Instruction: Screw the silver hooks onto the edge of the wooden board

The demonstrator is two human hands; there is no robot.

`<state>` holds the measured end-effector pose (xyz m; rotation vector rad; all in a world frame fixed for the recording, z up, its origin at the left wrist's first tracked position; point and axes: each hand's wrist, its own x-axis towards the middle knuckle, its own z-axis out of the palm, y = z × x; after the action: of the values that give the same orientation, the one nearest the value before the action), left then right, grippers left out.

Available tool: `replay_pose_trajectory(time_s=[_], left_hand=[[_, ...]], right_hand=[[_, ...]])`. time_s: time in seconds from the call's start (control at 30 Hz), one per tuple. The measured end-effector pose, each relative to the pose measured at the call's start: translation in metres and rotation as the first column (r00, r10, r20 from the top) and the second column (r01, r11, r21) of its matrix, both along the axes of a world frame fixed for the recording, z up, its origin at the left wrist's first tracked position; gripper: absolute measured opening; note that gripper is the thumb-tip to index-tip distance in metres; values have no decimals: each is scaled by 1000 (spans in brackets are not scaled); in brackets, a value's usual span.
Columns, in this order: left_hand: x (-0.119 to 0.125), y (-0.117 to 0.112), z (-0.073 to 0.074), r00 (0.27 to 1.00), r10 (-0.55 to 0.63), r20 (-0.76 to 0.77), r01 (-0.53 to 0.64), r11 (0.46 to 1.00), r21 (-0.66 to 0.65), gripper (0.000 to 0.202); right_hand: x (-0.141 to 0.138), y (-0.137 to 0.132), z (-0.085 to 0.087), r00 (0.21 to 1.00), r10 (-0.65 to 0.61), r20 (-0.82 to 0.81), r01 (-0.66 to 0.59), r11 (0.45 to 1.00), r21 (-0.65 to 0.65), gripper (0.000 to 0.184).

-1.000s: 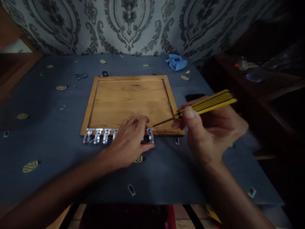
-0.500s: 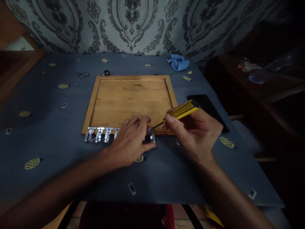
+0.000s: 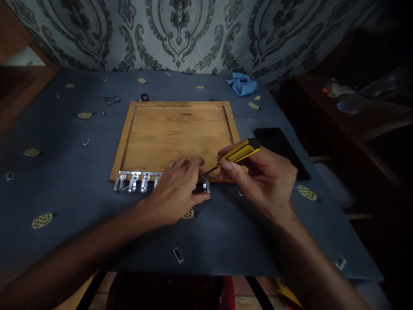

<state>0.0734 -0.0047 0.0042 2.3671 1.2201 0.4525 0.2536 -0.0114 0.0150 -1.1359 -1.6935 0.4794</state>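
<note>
A square wooden board (image 3: 176, 133) lies flat on a blue table (image 3: 80, 202). Along its near edge runs a metal hook rail (image 3: 134, 181) with several silver hooks. My left hand (image 3: 176, 191) rests on the rail's right part, fingers spread flat and pressing it against the board. My right hand (image 3: 261, 181) is closed round a yellow and black screwdriver (image 3: 238, 151). The screwdriver's thin shaft slants down to the left, and its tip sits at the rail's right end, just beside my left fingertips.
A black phone (image 3: 280, 148) lies on the table right of the board. A crumpled blue cloth (image 3: 242, 84) sits at the far right by the patterned wall. Small dark bits lie at the far left (image 3: 111, 101). A dark wooden shelf (image 3: 355, 116) stands to the right.
My right hand has come down and leftward with the screwdriver, bringing its tip from above the board's right edge onto the rail's right end. My left hand has stayed on the rail.
</note>
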Motion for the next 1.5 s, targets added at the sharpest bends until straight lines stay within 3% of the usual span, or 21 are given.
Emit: replay_pose_trajectory(time_s=[0.33,0.53,0.63,0.73,0.8,1.13,1.5], left_hand=[[0,0,1,1000,-4,21,4,1000,0,50],[-1,0,1,1000,-8,12,9,1000,-7,49],[-1,0,0,1000,-6,2,6,1000,-3,52],[-1,0,-1,1000,-12,12,12,1000,-5,56],[-1,0,-2,1000,-13,20,13,1000,-2,58],[-1,0,-3,1000,-6,6,6,1000,23,59],[0,0,0,1000,9,-2,-9,1000,-16,53]], right_hand=[[8,5,9,988,122,92,-126,991,48,13],[9,5,10,987,144,74,-145,989,10,18],[4,-1,8,996,80,-43,-80,997,2,10],[1,-5,7,974,-57,-219,62,998,15,5],[0,-6,7,965,-102,-242,106,994,4,6],[0,-3,1,993,-47,-112,42,998,-48,6],[0,1,0,996,-16,84,12,999,40,11]])
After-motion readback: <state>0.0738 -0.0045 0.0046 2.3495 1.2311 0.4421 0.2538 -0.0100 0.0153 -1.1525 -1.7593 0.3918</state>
